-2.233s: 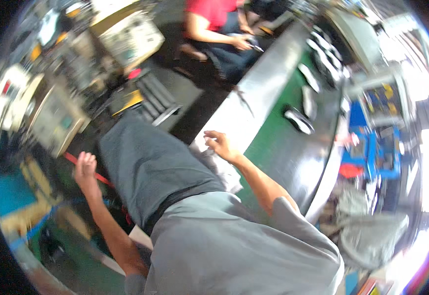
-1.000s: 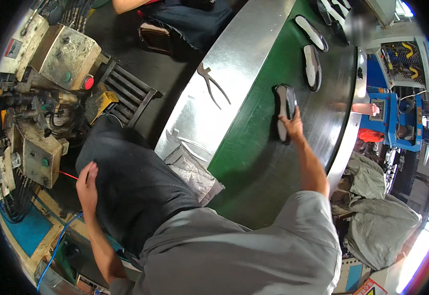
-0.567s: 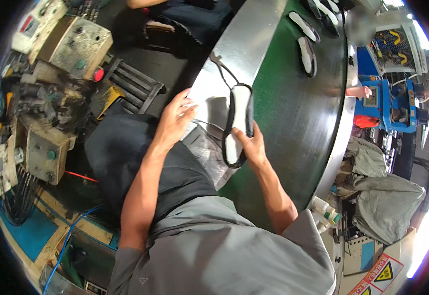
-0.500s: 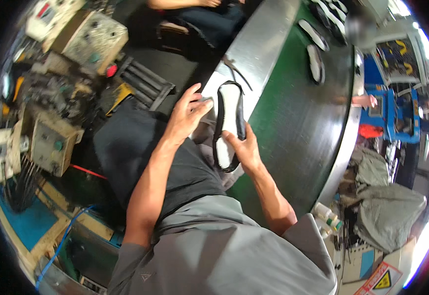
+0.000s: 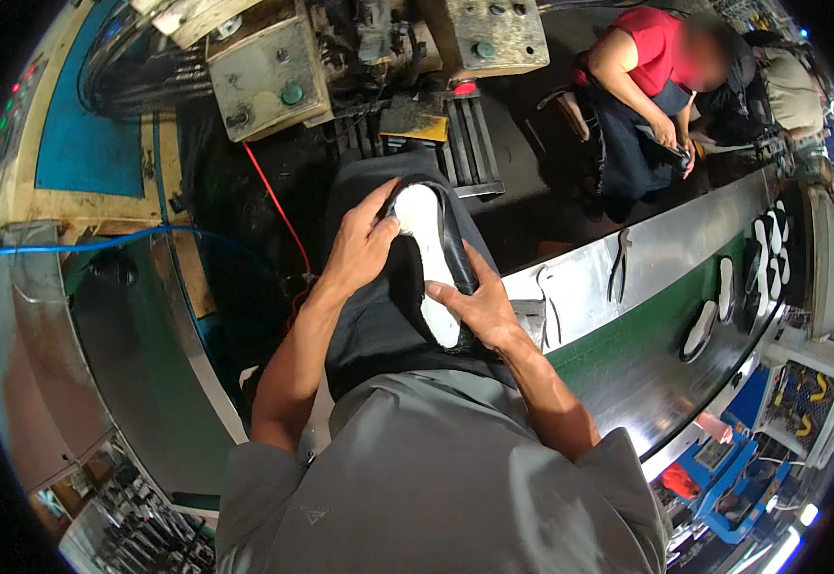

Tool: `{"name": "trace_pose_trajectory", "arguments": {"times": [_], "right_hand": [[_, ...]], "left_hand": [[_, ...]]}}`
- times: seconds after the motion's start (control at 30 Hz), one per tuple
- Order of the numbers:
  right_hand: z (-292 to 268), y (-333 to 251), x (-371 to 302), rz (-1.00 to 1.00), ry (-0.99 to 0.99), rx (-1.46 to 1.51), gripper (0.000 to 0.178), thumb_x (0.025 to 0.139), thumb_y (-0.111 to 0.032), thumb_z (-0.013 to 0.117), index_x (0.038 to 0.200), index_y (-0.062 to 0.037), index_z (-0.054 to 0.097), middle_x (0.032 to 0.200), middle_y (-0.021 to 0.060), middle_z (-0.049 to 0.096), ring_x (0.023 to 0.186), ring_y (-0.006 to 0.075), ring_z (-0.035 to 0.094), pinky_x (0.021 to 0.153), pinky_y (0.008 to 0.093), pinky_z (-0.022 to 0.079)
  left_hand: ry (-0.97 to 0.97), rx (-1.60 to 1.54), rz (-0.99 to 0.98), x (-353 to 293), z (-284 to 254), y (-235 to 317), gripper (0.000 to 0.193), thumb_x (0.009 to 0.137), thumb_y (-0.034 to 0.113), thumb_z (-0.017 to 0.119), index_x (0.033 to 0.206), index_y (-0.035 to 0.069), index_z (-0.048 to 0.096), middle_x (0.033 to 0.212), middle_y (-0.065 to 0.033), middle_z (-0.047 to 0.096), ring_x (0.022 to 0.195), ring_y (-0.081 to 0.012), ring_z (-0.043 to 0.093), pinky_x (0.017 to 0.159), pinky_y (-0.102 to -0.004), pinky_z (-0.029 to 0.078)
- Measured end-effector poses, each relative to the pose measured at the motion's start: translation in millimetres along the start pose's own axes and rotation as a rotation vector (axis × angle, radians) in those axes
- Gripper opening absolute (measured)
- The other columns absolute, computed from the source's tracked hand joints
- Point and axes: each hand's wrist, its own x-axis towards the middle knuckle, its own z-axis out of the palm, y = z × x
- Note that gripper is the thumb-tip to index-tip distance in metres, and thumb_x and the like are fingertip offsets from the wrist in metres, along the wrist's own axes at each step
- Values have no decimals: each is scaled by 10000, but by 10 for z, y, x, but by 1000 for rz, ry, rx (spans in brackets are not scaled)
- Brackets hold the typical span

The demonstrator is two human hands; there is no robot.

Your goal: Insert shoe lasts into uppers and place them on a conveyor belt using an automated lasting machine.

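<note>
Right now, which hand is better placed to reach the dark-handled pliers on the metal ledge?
Probably your right hand: it is nearer the pliers, while your left hand is across the shoe from them. Both hands grip the shoe, though.

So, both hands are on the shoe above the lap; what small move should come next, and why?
Perhaps turn the shoe a little to check its edge: the left hand holds its upper end, the right hand grips lower down, and its white side faces up.
</note>
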Motion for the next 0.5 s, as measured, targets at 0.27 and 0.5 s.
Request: {"name": "trace_pose_trajectory", "arguments": {"times": [0.27, 0.5], "right_hand": [[40, -68, -44, 6, -135, -64, 1027, 907, -338, 922, 1674, 59, 367, 1454, 215, 655, 1321, 249, 633, 1157, 353, 479], [40, -125, -167, -1, -76, -246, 959, 910, -375, 878, 1683, -57, 408, 1500, 338, 613, 1401, 409, 630, 1167, 427, 495]], "left_hand": [[-37, -171, -133, -248, -289, -31, 579, 1002, -8, 605, 1573, -69, 523, 1469, -145, 661, 1324, -210, 640, 1153, -321, 475], [93, 464, 360, 21, -190, 15, 254, 1021, 20, 657, 1255, -59, 716, 1082, -231, 731, 991, -392, 745, 836, -400, 582]]}}
